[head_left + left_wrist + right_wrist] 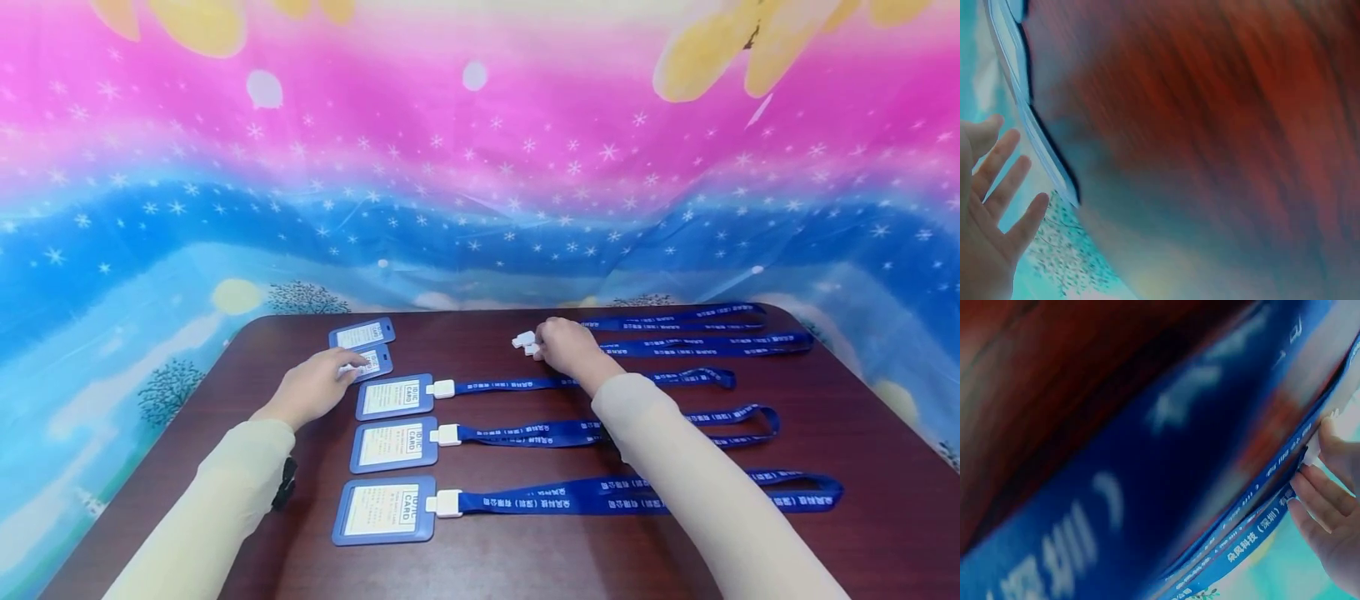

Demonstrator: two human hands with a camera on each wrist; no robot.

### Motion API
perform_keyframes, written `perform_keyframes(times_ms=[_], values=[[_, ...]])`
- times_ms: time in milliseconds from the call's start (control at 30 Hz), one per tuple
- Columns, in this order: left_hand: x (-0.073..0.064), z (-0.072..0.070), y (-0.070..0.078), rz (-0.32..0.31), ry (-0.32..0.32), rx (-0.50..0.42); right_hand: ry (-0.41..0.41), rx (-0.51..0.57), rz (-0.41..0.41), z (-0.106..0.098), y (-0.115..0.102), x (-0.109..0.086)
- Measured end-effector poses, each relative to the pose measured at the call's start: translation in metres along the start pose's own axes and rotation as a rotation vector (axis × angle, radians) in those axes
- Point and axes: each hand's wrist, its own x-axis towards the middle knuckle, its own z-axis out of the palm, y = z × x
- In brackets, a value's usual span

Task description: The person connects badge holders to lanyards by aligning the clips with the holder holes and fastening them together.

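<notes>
In the head view my left hand (pixel 318 385) reaches over a blue-framed card holder (pixel 369 361), its fingertips on or just above the card. The left wrist view shows the left hand (pixel 997 200) with fingers spread beside the holders' edges (pixel 1054 159). My right hand (pixel 572 348) pinches the white clip (pixel 531 349) of a blue lanyard (pixel 705 344) at the back right. A second white clip (pixel 522 338) lies against it. In the right wrist view, the right hand's (pixel 1335 506) thumb and fingers are around the white clip (pixel 1313 450).
Three card holders (pixel 394 397) (pixel 393 444) (pixel 384 510) lie in a column, each joined to a blue lanyard stretched rightward. Another loose holder (pixel 362 333) lies at the back left of the dark wooden table (pixel 517 558). A patterned cloth (pixel 450 192) hangs behind.
</notes>
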Motion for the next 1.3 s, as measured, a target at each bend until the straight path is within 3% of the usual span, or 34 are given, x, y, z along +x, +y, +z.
perform_keyframes(times_ms=[267, 533, 967, 1300], values=[[0.001, -0.001, -0.013, -0.078, 0.031, 0.006, 0.037, 0.005, 0.062, 0.005, -0.007, 0.006], [0.004, 0.002, -0.01, -0.173, -0.049, -0.007, 0.044, 0.012, 0.088, 0.0, -0.013, 0.008], [0.014, 0.011, 0.006, -0.137, -0.076, 0.017, 0.038, 0.009, 0.089, 0.005, -0.01, 0.007], [0.029, 0.016, 0.028, -0.137, -0.115, 0.029, 0.023, 0.023, 0.095, 0.005, -0.012, 0.007]])
